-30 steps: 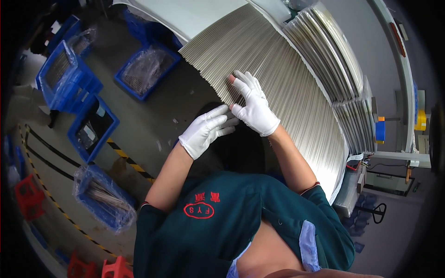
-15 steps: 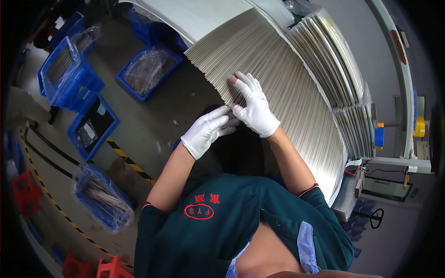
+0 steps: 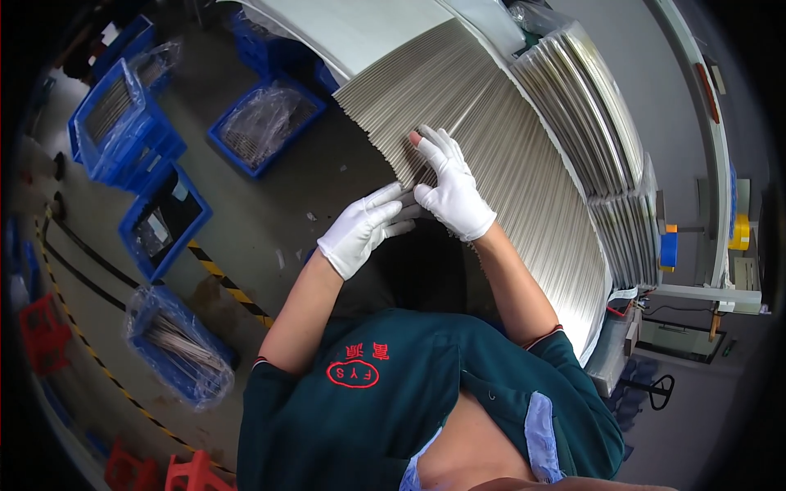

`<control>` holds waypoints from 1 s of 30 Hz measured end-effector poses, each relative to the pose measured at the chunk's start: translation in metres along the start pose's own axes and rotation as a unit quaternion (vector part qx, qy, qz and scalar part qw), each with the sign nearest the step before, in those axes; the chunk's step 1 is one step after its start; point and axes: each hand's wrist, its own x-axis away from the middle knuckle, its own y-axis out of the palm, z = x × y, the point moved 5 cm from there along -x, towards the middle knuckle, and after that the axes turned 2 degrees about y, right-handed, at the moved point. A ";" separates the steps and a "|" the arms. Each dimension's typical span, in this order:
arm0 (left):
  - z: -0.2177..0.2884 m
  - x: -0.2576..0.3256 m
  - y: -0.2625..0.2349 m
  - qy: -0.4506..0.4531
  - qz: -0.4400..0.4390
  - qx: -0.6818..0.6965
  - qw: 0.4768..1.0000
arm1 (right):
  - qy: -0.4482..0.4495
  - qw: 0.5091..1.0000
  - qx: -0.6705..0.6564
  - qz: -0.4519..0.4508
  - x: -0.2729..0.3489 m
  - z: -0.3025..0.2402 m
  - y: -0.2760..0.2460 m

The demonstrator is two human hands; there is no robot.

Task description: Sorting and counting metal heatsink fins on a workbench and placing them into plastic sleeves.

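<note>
A wide row of thin silvery metal rods (image 3: 532, 180) lies side by side on the table, their near-left ends forming a stepped edge. My right hand (image 3: 455, 190), in a white glove with a bare fingertip showing, rests on the rods close to that edge, its fingers stretched out. Beside it, at the rod ends, my left hand (image 3: 360, 231) is held with the gloved fingers extended and the palm turned towards the rods. The left fingertips pass partly behind the right thumb, so their exact contact with the rods is hidden.
Stacked bundles of rods (image 3: 585, 106) in clear wrap stand beyond the row. Blue crates (image 3: 266, 127), some lined with plastic and holding rods, sit on the floor at left. Red stools (image 3: 201, 475) are at lower left. A white table surface (image 3: 368, 33) extends at the far end.
Both hands stay nearly in place; the left shifts slightly left. A brighter line now shows among the rods just beyond my right fingers. The surroundings shift slightly in view.
</note>
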 end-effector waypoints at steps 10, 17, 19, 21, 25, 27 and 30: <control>0.000 -0.003 -0.007 0.002 0.002 0.008 1.000 | -0.038 0.999 0.010 0.028 -0.007 -0.003 0.003; 0.005 -0.006 -0.006 0.010 0.001 0.016 1.000 | -0.048 0.997 0.010 0.061 -0.013 -0.006 0.005; 0.004 -0.007 -0.008 0.013 0.003 0.016 1.000 | -0.042 0.998 0.011 0.039 -0.014 -0.004 0.005; 0.006 -0.006 -0.007 0.013 0.008 0.017 1.000 | -0.036 0.999 0.013 0.016 -0.014 -0.004 0.006; 0.007 -0.008 -0.006 0.017 0.013 0.018 1.000 | -0.038 0.998 0.003 0.048 -0.016 -0.005 0.005; 0.008 -0.009 -0.004 0.018 0.009 0.016 1.000 | -0.037 0.998 0.006 0.055 -0.018 -0.005 0.005; 0.009 -0.009 -0.006 0.022 0.004 0.017 1.000 | -0.045 0.998 0.002 0.051 -0.021 -0.007 0.006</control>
